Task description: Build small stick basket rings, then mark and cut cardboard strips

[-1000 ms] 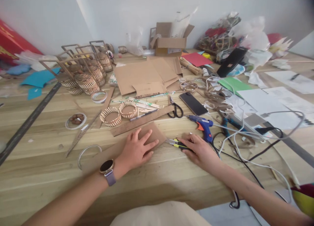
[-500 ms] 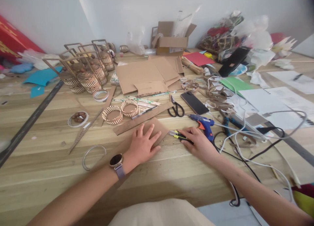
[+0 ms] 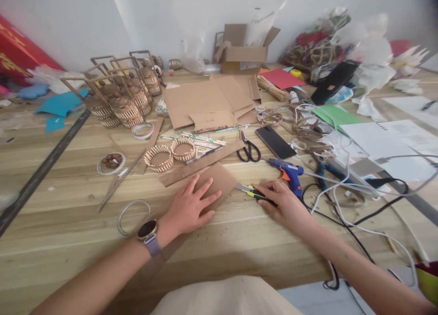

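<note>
My left hand (image 3: pixel 190 208) lies flat with fingers spread on a brown cardboard piece (image 3: pixel 221 179) on the wooden table (image 3: pixel 68 233). A watch sits on that wrist. My right hand (image 3: pixel 282 201) is closed around a yellow and black utility knife (image 3: pixel 251 193), whose blade tip touches the right edge of the cardboard. A long cardboard strip (image 3: pixel 201 163) lies just beyond the piece.
A blue glue gun (image 3: pixel 285 170), scissors (image 3: pixel 249 151) and a phone (image 3: pixel 275 142) lie right of centre among tangled cables (image 3: pixel 342 201). Two stick rings (image 3: pixel 169 152), small wooden cages (image 3: pixel 119 103), flattened cardboard (image 3: pixel 208 100) and an open box (image 3: pixel 244 53) stand farther back. Papers cover the right side.
The camera shifted slightly. My left hand stays pressed on the cardboard; the knife in my right hand sits at the cardboard's right edge, barely moved.
</note>
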Motion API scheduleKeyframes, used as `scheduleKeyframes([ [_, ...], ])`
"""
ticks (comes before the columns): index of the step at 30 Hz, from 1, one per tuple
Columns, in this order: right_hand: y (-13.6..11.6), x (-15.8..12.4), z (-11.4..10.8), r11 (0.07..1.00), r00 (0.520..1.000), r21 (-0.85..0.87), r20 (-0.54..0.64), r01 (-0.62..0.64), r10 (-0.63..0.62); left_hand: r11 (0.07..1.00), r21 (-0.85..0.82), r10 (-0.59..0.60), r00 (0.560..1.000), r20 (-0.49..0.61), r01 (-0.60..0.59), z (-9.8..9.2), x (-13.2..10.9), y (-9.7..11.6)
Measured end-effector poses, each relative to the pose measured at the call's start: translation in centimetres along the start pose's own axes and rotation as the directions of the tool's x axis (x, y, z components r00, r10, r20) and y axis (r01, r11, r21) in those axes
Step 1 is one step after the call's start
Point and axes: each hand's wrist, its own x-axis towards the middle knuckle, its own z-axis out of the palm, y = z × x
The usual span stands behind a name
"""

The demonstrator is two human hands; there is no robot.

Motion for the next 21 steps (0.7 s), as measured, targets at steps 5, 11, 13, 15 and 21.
scheduleKeyframes([
  [5, -0.9, 0.4, 0.2, 1.000, 1.000, 0.005, 0.007, -0.008, 0.008, 1.000, 0.017, -0.010, 1.000, -0.006, 0.010, 0.1, -0.1, 0.0],
  [11, -1.5, -0.6, 0.3, 1.000, 1.000, -0.010, 0.024, -0.007, 0.008, 1.000, 0.024, -0.007, 1.000, -0.017, 0.007, 0.2, -0.1, 0.0],
  [13, -1.5, -0.7, 0.5, 1.000, 1.000, -0.014, 0.016, -0.020, 0.020, 1.000, 0.026, -0.008, 1.000, 0.000, 0.008, 0.0, -0.1, 0.0],
  [15, -1.5, -0.5, 0.6, 1.000, 1.000, -0.007, 0.002, -0.030, 0.031, 1.000, 0.027, -0.015, 1.000, 0.021, 0.015, -0.3, 0.1, 0.2],
  [21, -0.3, 0.0, 0.3, 0.999, 0.998, -0.006, -0.044, -0.044, 0.044, 0.999, -0.008, -0.053, 0.998, 0.038, 0.054, -0.8, 1.5, 1.4],
])
